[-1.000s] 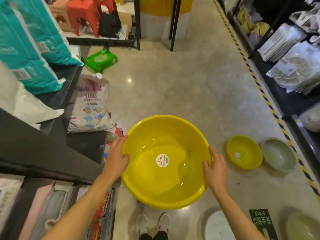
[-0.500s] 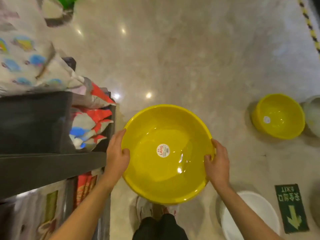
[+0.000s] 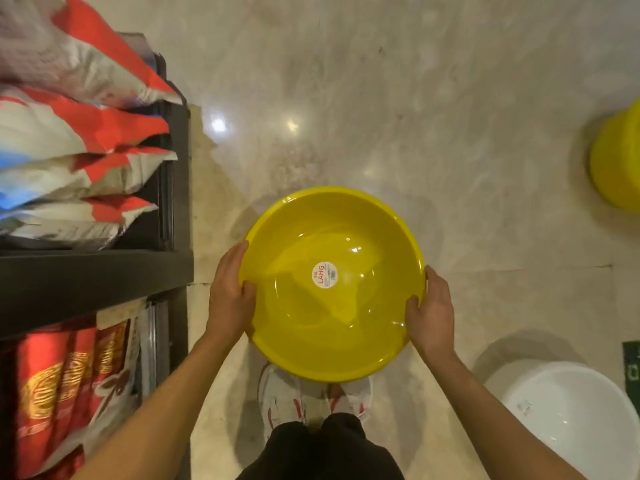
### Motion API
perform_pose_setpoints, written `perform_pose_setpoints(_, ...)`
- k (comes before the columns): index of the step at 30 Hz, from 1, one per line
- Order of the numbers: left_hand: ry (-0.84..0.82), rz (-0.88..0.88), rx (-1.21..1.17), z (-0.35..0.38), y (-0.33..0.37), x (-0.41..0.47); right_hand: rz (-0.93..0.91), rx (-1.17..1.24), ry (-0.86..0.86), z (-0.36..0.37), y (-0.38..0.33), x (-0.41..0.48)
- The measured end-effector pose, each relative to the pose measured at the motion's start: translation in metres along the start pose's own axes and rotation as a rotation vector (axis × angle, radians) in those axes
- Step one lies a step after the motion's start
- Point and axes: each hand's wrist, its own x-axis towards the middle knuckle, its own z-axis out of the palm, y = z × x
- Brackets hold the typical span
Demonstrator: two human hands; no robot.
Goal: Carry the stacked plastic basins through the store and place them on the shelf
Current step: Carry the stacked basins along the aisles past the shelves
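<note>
A large yellow plastic basin with a round white "LAHG" sticker in its bottom hangs level above the floor, right over my white shoes. My left hand grips its left rim, thumb hooked inside. On the opposite rim my right hand holds the same way. Whether more basins are nested under it cannot be seen from above.
A dark metal shelf unit with red-and-white bags stands close on the left. On the marble floor sit another yellow basin at the right edge and a white basin at lower right, beside a green floor sign.
My view has tipped steeply downward and I have moved forward along the shelf. The floor basins slid toward the right edge. Both hands keep the same grip on the yellow basin.
</note>
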Motion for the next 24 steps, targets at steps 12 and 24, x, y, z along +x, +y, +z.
perform_pose_setpoints(12,-0.045,-0.036,0.082,0.036,-0.057,0.018,0.080,0.038,-0.081,0.051,0.028,0.027)
perform_pose_setpoints(24,-0.023,0.053,-0.033,-0.039,0.038,0.005,0.088,0.150,-0.134,-0.037,-0.032,0.010)
